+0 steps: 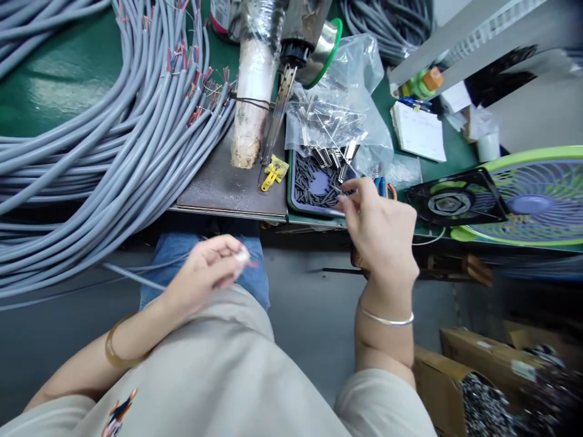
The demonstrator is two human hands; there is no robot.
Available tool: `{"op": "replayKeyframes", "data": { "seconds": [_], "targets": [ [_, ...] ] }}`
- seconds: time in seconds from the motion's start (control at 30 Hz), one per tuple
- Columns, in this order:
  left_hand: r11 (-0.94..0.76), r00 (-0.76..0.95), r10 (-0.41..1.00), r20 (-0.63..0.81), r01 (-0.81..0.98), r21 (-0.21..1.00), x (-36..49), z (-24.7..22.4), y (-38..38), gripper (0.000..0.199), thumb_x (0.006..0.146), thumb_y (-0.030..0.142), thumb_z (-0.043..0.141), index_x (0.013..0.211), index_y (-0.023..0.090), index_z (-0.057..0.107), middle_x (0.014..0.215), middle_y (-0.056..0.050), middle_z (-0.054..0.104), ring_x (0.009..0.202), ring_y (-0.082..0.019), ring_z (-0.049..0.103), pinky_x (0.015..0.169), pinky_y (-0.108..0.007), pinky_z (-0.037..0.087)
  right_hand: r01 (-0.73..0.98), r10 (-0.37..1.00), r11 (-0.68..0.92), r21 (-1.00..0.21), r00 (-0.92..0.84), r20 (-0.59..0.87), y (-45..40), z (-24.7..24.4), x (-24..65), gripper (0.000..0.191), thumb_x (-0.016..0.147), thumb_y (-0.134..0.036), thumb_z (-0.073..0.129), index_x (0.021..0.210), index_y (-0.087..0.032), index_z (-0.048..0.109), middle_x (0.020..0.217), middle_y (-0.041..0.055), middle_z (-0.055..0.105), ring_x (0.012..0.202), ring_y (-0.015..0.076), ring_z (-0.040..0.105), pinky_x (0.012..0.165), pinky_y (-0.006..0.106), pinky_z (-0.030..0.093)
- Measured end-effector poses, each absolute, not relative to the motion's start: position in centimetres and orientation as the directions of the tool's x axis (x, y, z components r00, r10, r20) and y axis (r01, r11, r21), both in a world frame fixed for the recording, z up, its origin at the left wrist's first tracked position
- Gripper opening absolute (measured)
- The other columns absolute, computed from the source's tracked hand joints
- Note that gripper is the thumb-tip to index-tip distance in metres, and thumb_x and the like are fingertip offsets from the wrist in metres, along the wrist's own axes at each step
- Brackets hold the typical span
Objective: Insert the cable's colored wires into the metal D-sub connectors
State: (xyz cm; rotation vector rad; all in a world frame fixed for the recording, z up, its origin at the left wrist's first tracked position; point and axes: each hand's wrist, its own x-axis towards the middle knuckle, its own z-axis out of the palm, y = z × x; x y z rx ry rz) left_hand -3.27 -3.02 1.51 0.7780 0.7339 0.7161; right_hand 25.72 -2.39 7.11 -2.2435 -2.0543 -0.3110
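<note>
My left hand (214, 264) is closed in front of my lap, its fingertips pinched round the end of a grey cable (136, 277). Whitish and red wire ends show past the fingertips, slightly blurred. My right hand (378, 221) reaches over the near edge of a dark-rimmed tray (291, 188) holding many short black tubes (310, 185). Its thumb and forefinger curl close together; whatever lies between them is too small to make out. Metal connectors (334, 156) spill from a clear plastic bag (364, 91) just beyond those fingers.
Grey cables (118, 121) with stripped ends heap on the left. A soldering iron in its wrapped holder (252, 91), a solder spool (325, 54) and a yellow clip (274, 173) stand mid-table. Right are a notepad (419, 130), a black fan (455, 200) and a green-rimmed fan (528, 200). Cardboard boxes (441, 388) sit below.
</note>
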Motion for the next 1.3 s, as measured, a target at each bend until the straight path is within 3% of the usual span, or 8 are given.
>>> {"op": "replayKeyframes", "data": {
  "seconds": [0.13,0.33,0.57,0.77,0.9,1.07,1.2,1.3],
  "targets": [
    [0.559,0.253,0.827,-0.502,-0.464,0.687,-3.9,0.0,-2.0,0.023,0.07,0.021,0.081,0.069,0.017,0.058,0.056,0.006,0.055,0.04,-0.002,0.038,0.041,-0.015,0.026,0.94,0.932,-0.309,0.145,0.269,0.242,1.3,6.3,28.6,0.021,0.099,-0.033,0.05,0.104,-0.021,0.066,0.082,0.0101,0.074,0.072,0.0265,0.065,0.068,0.036,0.036],
    [0.471,0.28,0.882,-0.379,-0.49,0.734,-3.4,1.5,-0.4,0.019,0.064,0.017,0.079,0.066,0.017,0.061,0.05,0.007,0.051,0.036,-0.002,0.036,0.039,-0.015,0.024,0.985,0.952,-0.171,-0.036,0.174,0.251,5.9,3.7,29.6,0.012,0.096,-0.025,0.049,0.1,-0.026,0.061,0.108,0.0107,0.076,0.094,0.0283,0.068,0.085,0.04,0.049],
    [0.307,0.342,0.926,-0.158,-0.443,0.842,-2.3,4.1,0.8,0.015,0.067,0.016,0.082,0.066,0.016,0.067,0.053,0.004,0.054,0.04,-0.002,0.036,0.037,-0.015,0.024,0.984,0.962,-0.081,-0.16,0.119,0.246,7.0,2.5,31.2,0.008,0.091,-0.026,0.058,0.083,-0.027,0.057,0.097,0.009,0.071,0.094,0.0278,0.067,0.09,0.044,0.055],
    [0.29,0.357,0.924,-0.139,-0.414,0.863,-1.4,3.1,1.3,0.015,0.07,0.021,0.085,0.07,0.016,0.071,0.058,0.001,0.062,0.041,-0.003,0.039,0.036,-0.015,0.027,0.736,0.887,0.168,-0.656,0.177,0.427,2.0,4.2,27.7,0.023,0.093,-0.043,0.065,0.086,-0.026,0.051,0.098,0.0056,0.071,0.075,0.0194,0.071,0.07,0.038,0.061],
    [0.351,0.436,0.882,-0.179,-0.353,0.867,-0.9,1.8,1.3,0.014,0.073,0.024,0.086,0.076,0.015,0.076,0.081,-0.006,0.077,0.04,-0.002,0.043,0.036,-0.017,0.031,0.319,0.981,0.16,-0.934,0.055,0.187,-2.3,4.2,22.5,0.033,0.093,-0.047,0.07,0.085,-0.025,0.046,0.123,0.0068,0.075,0.05,0.0095,0.062,0.045,0.027,0.053],
    [0.373,0.535,0.828,-0.167,-0.304,0.877,-0.6,1.5,0.8,0.015,0.074,0.024,0.088,0.074,0.014,0.077,0.082,-0.007,0.079,0.041,-0.003,0.046,0.036,-0.017,0.035,0.163,0.992,0.128,-0.978,-0.037,0.124,-3.2,1.7,18.3,0.032,0.097,-0.047,0.066,0.084,-0.024,0.047,0.129,0.0108,0.074,0.056,0.0129,0.07,0.05,0.029,0.058],
    [0.322,0.472,0.869,-0.148,-0.313,0.893,-0.5,1.4,0.4,0.014,0.076,0.023,0.087,0.073,0.014,0.078,0.082,-0.007,0.078,0.042,-0.002,0.047,0.037,-0.016,0.036,0.178,0.974,0.204,-0.963,0.058,0.218,-2.6,0.4,16.7,0.027,0.097,-0.041,0.067,0.083,-0.025,0.05,0.121,0.0078,0.077,0.082,0.0191,0.078,0.066,0.032,0.064],
    [0.278,0.371,0.918,-0.139,-0.356,0.892,-0.5,1.2,0.4,0.013,0.074,0.023,0.088,0.074,0.015,0.077,0.091,-0.007,0.079,0.042,-0.002,0.048,0.037,-0.017,0.036,0.216,0.953,0.227,-0.949,0.152,0.263,-3.1,0.3,16.1,0.021,0.098,-0.037,0.064,0.087,-0.025,0.05,0.123,0.0067,0.075,0.077,0.0168,0.077,0.06,0.029,0.063]
  ]
}}
